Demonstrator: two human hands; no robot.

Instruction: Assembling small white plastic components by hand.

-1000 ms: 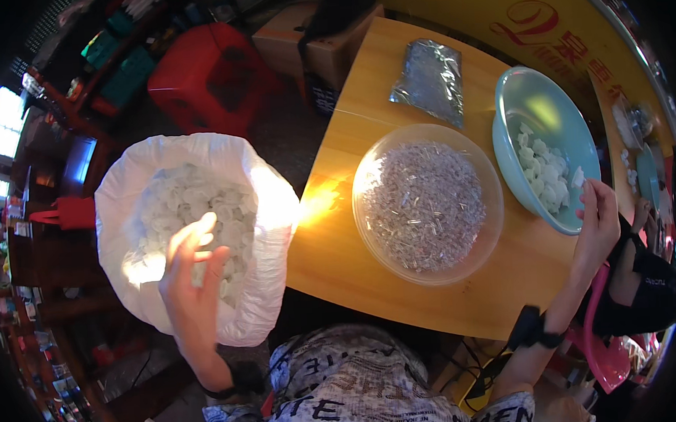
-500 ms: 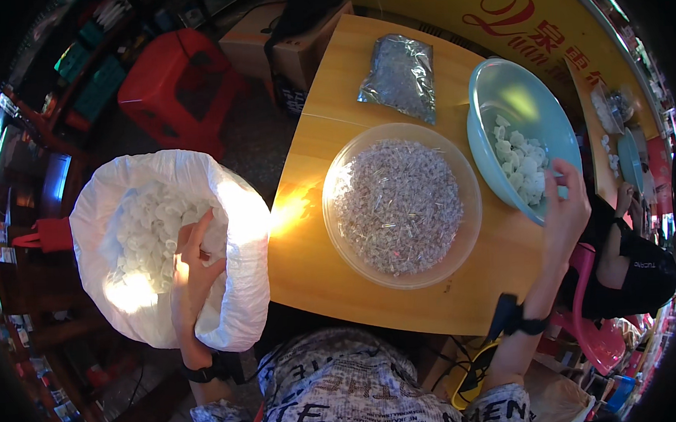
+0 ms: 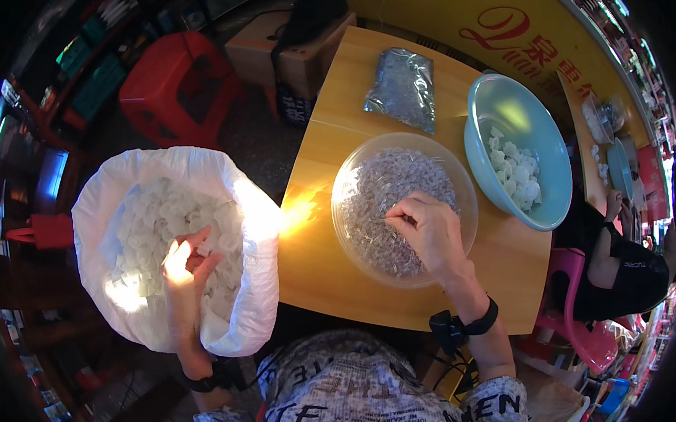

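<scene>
pinching above clear tubes point(image 3: 378, 243) in the round tub point(image 3: 387, 278), right hand point(image 3: 437, 232) has fingertips together; any catch, cannot tell. left hand point(image 3: 187, 271), half-curled, seems to grip a small white piece point(image 3: 203, 249) inside the white-lined bag point(image 3: 253, 307). tubes: likely light, stiff, slippery; nip mid-length.

Red lettering point(image 3: 541, 50) (script and characters) on yellow panel point(image 3: 419, 12), black capitals point(image 3: 306, 417) on shirt point(image 3: 361, 366)
</scene>
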